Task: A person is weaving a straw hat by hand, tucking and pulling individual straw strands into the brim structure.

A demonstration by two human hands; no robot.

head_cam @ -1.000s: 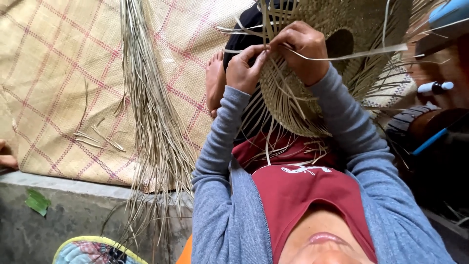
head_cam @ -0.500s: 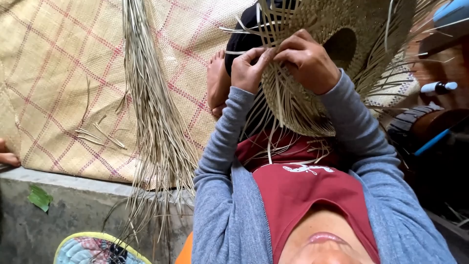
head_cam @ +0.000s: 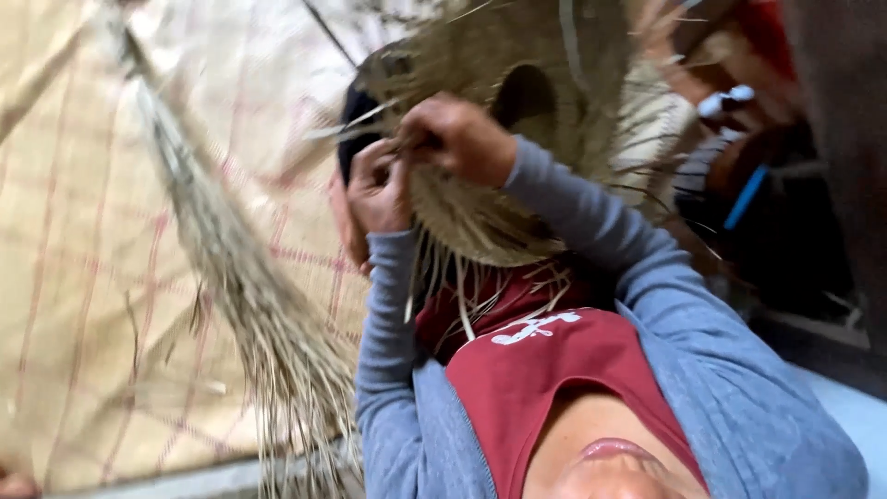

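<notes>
A round woven straw piece [head_cam: 545,102], with loose strand ends hanging from its edge, rests on my lap. Both hands work at its near left rim. My left hand [head_cam: 377,189] pinches thin straw strands at the rim. Touching it from just above and to the right, my right hand [head_cam: 459,139] has its fingers closed on strands of the same edge. Grey sleeves cover both arms. The frame is motion-blurred, so the exact strands held cannot be made out.
A long bundle of dry straw [head_cam: 245,286] lies on a pale checked mat [head_cam: 83,277] to the left. A bare foot [head_cam: 340,212] shows behind my left hand. Dark, blue and white objects [head_cam: 739,176] crowd the right side.
The view has swung and blurred, shifting the scene right and closer. My hands stay on the woven rim, and the long strand my right hand pulled out to the right is gone.
</notes>
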